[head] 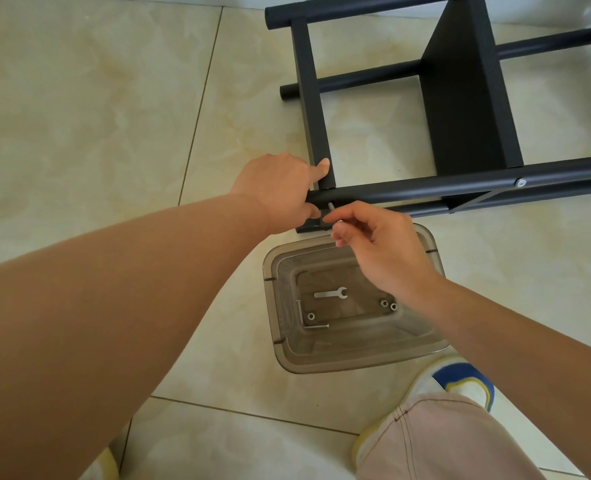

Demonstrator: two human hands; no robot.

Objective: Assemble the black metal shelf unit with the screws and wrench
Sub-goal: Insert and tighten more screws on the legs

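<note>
Black shelf frame (460, 98): lying on tiled floor, corner joint under both hands
Left hand (280, 188): gripping the tube at the joint
Right hand (373, 237): pinching a screw (331, 206) just beside the left fingers
Wrench (330, 293): below the right hand, in a clear tub (321, 362) with spare screws (316, 326)

Place: home, prob. a room w/ floor work
Floor: glossy beige marble-look tiles (89, 98)
Wall: white, just beyond shelf unit (460, 109)

Glossy beige marbled floor tiles (89, 98), evenly lit.
</note>
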